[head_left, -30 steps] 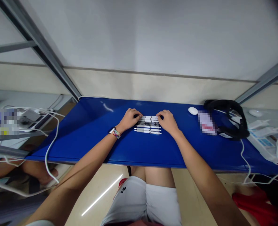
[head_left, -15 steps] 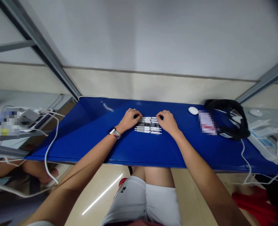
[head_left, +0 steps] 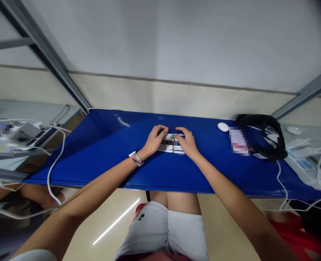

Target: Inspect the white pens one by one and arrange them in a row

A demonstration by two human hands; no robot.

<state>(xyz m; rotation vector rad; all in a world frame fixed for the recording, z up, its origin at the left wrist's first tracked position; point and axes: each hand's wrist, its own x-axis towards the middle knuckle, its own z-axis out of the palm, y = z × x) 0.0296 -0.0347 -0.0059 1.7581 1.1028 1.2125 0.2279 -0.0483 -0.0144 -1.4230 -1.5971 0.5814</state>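
Several white pens (head_left: 172, 147) with dark markings lie side by side on the blue table (head_left: 166, 170), their lengths running left to right. My left hand (head_left: 155, 139) rests over their left ends, its fingers curved and its thumb a little apart. Across from it, my right hand (head_left: 188, 142) covers the right ends, with a gap between thumb and forefinger. Both hands hide part of the row, and neither lifts a pen. Whether the fingertips press on the pens I cannot tell.
To the right are a white oval object (head_left: 222, 127), a blurred-out packet (head_left: 239, 141) and a black headband-like device (head_left: 281, 136). A white power strip (head_left: 303, 165) with cables lies at the far right. Another white cable (head_left: 57, 159) hangs over the left edge. A person's limb (head_left: 38, 194) shows at lower left.
Both hands have moved inward over the ends of the pens, closer together. Thumb and forefinger of my right hand have parted. The view has shifted slightly.
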